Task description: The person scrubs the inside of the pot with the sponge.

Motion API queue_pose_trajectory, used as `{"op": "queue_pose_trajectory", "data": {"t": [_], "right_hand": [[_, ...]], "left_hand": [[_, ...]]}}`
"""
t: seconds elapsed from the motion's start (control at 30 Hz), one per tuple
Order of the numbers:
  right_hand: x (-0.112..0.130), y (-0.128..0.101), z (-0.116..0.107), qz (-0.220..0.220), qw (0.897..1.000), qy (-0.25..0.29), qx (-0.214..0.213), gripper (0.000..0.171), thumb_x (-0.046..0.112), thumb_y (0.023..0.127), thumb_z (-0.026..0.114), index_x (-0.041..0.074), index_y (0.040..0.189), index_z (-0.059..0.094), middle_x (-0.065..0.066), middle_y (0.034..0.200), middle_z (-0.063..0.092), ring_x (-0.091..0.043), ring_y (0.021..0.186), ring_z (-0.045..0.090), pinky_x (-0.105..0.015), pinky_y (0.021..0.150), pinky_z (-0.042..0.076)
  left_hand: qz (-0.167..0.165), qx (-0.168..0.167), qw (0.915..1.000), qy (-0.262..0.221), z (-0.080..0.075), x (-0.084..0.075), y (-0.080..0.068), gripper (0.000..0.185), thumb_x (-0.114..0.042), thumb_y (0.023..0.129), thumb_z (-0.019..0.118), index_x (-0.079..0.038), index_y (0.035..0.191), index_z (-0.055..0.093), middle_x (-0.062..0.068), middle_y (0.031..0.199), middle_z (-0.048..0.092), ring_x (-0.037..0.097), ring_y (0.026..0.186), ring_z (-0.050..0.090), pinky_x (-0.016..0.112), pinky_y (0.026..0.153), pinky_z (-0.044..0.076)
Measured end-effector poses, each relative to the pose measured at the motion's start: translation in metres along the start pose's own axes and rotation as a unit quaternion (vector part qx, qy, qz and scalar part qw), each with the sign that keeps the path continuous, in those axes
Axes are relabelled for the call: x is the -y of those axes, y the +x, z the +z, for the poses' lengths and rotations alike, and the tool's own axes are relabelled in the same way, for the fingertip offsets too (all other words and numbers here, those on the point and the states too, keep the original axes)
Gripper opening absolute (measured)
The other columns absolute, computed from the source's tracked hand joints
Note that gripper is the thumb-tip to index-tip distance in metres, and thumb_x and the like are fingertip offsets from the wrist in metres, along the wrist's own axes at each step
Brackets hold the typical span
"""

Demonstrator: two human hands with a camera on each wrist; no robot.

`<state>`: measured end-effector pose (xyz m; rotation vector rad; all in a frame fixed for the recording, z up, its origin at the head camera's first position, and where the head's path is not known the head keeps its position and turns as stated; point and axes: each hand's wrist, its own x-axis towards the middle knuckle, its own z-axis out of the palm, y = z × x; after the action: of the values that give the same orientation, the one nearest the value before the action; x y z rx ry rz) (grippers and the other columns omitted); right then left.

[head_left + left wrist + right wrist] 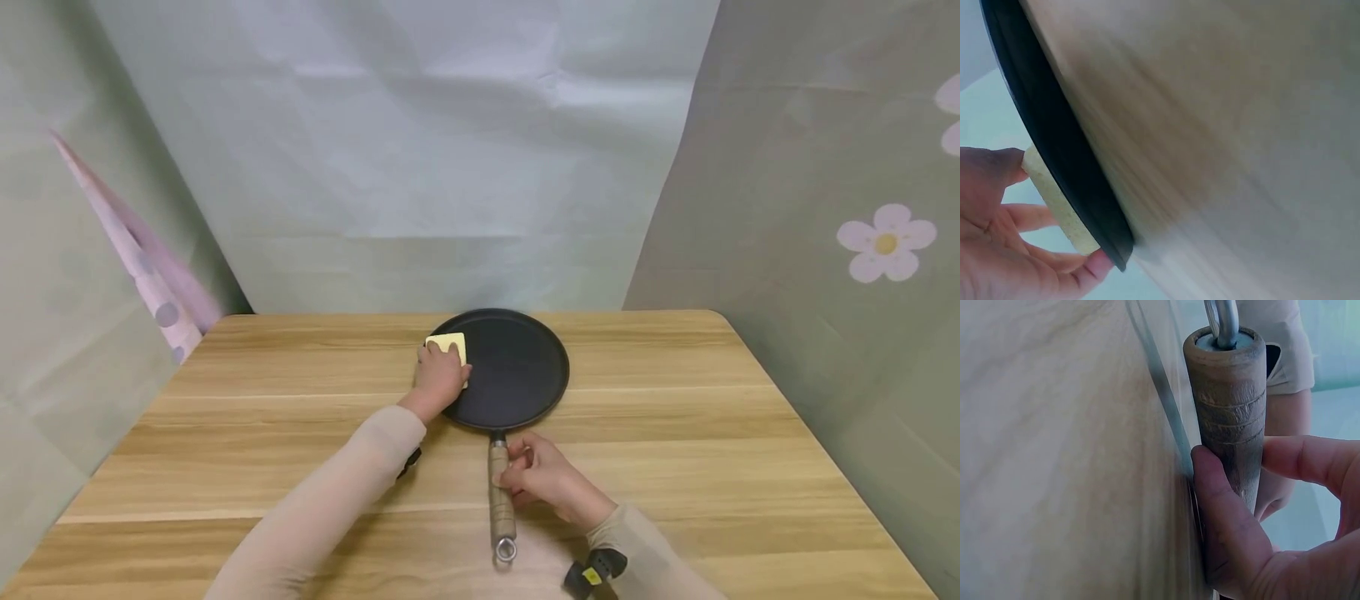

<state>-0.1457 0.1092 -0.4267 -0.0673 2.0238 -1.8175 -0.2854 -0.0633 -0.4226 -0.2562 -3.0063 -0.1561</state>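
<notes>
**Sponge pressed on pan, handle gripped**

A black flat pan (510,367) is seen lying on the wooden worktop (675,433), near its far edge, with the wooden handle (501,487) pointed toward the person. A yellow sponge (448,344) is held against the pan's left inner rim by the left hand (438,375), its fingers curled over the sponge. The handle is gripped by the right hand (543,475); in the right wrist view, thumb and fingers (1310,459) are seen wrapped around it. A metal ring (506,549) is fixed at the handle's end.
</notes>
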Motion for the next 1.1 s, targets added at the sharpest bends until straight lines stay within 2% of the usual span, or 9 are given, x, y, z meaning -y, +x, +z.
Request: {"op": "queue_pose_trajectory", "data": {"t": [0.13, 0.2, 0.37, 0.57, 0.7, 0.9, 1.1], "right_hand": [[0.000, 0.000, 0.000, 0.000, 1.000, -0.009, 0.002, 0.036, 0.000, 0.078, 0.067, -0.005, 0.106, 0.044, -0.008, 0.079, 0.052, -0.017, 0.064, 0.058, -0.033, 0.060, 0.055], [0.000, 0.000, 0.000, -0.001, 1.000, -0.011, 0.004, 0.035, -0.001, 0.078, 0.067, -0.005, 0.105, 0.045, -0.007, 0.079, 0.052, -0.017, 0.064, 0.058, -0.033, 0.060, 0.055], [0.001, 0.000, -0.001, -0.001, 1.000, -0.012, 0.004, 0.035, -0.001, 0.078, 0.067, -0.005, 0.105, 0.045, -0.007, 0.079, 0.052, -0.017, 0.063, 0.058, -0.033, 0.060, 0.055], [0.001, 0.001, -0.002, 0.002, 1.000, -0.017, 0.002, 0.035, -0.001, 0.078, 0.067, -0.004, 0.105, 0.045, -0.008, 0.080, 0.052, -0.017, 0.063, 0.058, -0.033, 0.060, 0.055], [-0.001, 0.001, -0.003, -0.001, 1.000, -0.015, 0.006, 0.035, -0.002, 0.078, 0.067, -0.004, 0.105, 0.045, -0.008, 0.080, 0.052, -0.017, 0.062, 0.058, -0.034, 0.060, 0.055], [-0.002, 0.003, -0.004, -0.004, 1.000, -0.006, 0.007, 0.036, -0.003, 0.077, 0.067, -0.004, 0.105, 0.045, -0.009, 0.081, 0.052, -0.017, 0.064, 0.058, -0.034, 0.060, 0.056], [-0.001, 0.002, -0.004, -0.005, 1.000, -0.008, 0.014, 0.035, -0.003, 0.077, 0.066, -0.004, 0.105, 0.045, -0.008, 0.079, 0.053, -0.017, 0.063, 0.058, -0.034, 0.061, 0.056]], "left_hand": [[-0.007, 0.014, 0.9987, -0.048, 0.002, 0.006, 0.007, 0.048, -0.029, 0.098, 0.056, 0.005, 0.132, 0.053, 0.038, 0.122, 0.047, 0.048, 0.109, 0.045, 0.048, 0.085, 0.046], [-0.001, 0.022, 0.9981, -0.058, 0.002, 0.008, 0.010, 0.049, -0.028, 0.098, 0.055, 0.004, 0.134, 0.051, 0.038, 0.124, 0.046, 0.048, 0.111, 0.044, 0.049, 0.086, 0.046], [0.030, 0.040, 0.9962, -0.071, 0.001, 0.014, 0.019, 0.050, -0.027, 0.098, 0.054, 0.002, 0.139, 0.047, 0.036, 0.132, 0.041, 0.051, 0.118, 0.041, 0.053, 0.092, 0.044], [0.064, 0.065, 0.9917, -0.091, -0.001, 0.022, 0.025, 0.051, -0.027, 0.099, 0.053, 0.000, 0.142, 0.044, 0.036, 0.141, 0.035, 0.055, 0.128, 0.033, 0.058, 0.102, 0.034], [0.082, 0.081, 0.9896, -0.087, -0.005, 0.025, 0.028, 0.051, -0.026, 0.099, 0.052, 0.000, 0.142, 0.044, 0.035, 0.141, 0.037, 0.054, 0.131, 0.030, 0.058, 0.106, 0.029], [0.117, 0.097, 0.9864, -0.063, -0.007, 0.025, 0.039, 0.051, -0.026, 0.100, 0.051, 0.003, 0.142, 0.043, 0.028, 0.137, 0.048, 0.047, 0.136, 0.029, 0.055, 0.110, 0.022], [0.113, 0.123, 0.9845, -0.056, -0.010, 0.020, 0.050, 0.052, -0.027, 0.101, 0.050, 0.001, 0.144, 0.041, 0.026, 0.140, 0.046, 0.048, 0.135, 0.029, 0.054, 0.110, 0.022]]}}
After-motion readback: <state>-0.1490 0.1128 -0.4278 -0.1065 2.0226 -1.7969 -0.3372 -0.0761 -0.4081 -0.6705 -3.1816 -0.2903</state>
